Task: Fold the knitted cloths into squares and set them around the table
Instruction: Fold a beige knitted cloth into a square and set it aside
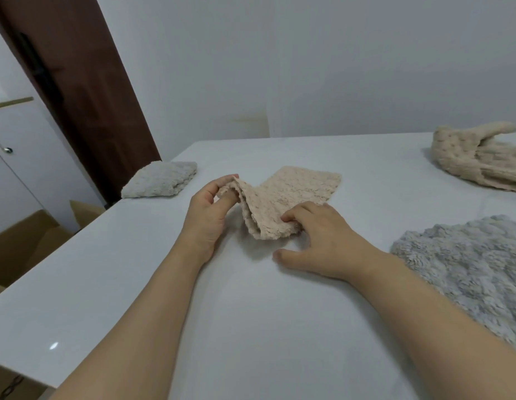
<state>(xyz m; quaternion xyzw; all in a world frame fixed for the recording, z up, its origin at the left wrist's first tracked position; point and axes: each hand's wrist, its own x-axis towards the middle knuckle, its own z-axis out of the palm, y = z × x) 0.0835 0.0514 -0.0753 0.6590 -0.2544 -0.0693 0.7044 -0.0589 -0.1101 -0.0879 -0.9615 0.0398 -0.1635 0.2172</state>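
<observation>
Left hand (206, 216) pinches the beige knitted cloth (282, 202) at table (251, 327) centre, right hand (317, 241) fingers curled on its 6 o'clock corner, so I'd carry both corners evenly toward 12 o'clock, edges matched.

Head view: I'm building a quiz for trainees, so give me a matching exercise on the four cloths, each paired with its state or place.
Things:
1. beige cloth in the middle
2. grey cloth at the far left corner
3. grey cloth at the right edge
4. beige cloth at the far right

States:
A. spread flat, untouched
B. lying crumpled
C. folded into a square
D. one end lifted, held by left hand and right hand

Pairs: 1-D, 2-C, 3-A, 4-B
</observation>
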